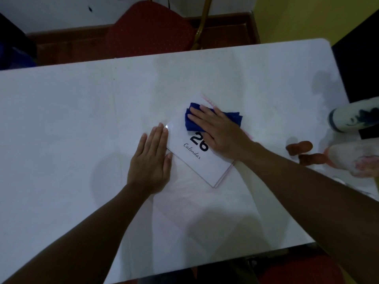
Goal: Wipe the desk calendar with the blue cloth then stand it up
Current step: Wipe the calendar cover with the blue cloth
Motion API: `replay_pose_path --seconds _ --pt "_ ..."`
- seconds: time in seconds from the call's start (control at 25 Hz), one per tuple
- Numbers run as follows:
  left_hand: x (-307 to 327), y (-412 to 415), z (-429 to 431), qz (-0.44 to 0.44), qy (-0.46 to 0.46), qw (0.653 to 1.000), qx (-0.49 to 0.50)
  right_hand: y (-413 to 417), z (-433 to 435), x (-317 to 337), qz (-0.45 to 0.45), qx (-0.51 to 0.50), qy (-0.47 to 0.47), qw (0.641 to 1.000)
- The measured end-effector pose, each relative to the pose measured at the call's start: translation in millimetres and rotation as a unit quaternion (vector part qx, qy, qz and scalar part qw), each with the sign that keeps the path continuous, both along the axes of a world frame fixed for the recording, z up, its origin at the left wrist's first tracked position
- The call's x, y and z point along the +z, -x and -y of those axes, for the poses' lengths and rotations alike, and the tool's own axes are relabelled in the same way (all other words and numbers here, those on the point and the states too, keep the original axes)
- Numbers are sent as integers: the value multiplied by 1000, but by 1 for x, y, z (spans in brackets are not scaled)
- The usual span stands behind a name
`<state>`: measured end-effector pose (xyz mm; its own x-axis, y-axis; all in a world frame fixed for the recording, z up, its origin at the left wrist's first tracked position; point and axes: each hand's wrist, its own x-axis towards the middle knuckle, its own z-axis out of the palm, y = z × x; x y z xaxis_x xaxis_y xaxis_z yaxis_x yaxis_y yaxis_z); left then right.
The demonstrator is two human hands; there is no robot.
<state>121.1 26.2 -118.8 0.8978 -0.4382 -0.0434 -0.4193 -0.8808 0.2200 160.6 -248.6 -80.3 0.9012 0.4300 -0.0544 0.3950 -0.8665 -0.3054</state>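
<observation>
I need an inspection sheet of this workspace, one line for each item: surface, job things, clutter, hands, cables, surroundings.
Surface: white table, with faint smudges near the right end.
Job things: calendar lies flat and askew; blue cloth lies on its far part.
Clutter: brown lumps and pale objects at the right edge; what they are is unclear.
Hands: left hand flat on the table, touching the calendar's left edge; right hand flat, pressing the cloth.
Cables: one thin dark line on the far wall, possibly a cable.
Surroundings: red chair beyond the table, yellow wall at far right.
</observation>
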Motion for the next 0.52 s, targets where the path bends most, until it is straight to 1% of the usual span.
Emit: replay_pose_path --seconds 0.08,0.16,0.2,0.24,0.32,0.44,0.52 --pt "0 -1 -1 3 3 1000 3 14 -8 -6 7 -80 -21 997" --pt "1 0 0 12 8 1000 0 40 -22 -8 5 -203 -53 978" --pt "1 0 0 16 9 1000 -1 54 -29 -7 -5 -247 -67 967" --pt "2 0 1 17 10 1000 0 68 -36 -6 -17 -268 -75 960" --pt "3 0 1 13 7 1000 3 100 -48 -3 -39 -242 -76 967" --pt "3 0 1 -3 4 1000 5 143 -48 3 -75 -121 -75 987" --pt "3 -1 1 -7 6 1000 5 153 -33 8 -81 -50 -77 992"
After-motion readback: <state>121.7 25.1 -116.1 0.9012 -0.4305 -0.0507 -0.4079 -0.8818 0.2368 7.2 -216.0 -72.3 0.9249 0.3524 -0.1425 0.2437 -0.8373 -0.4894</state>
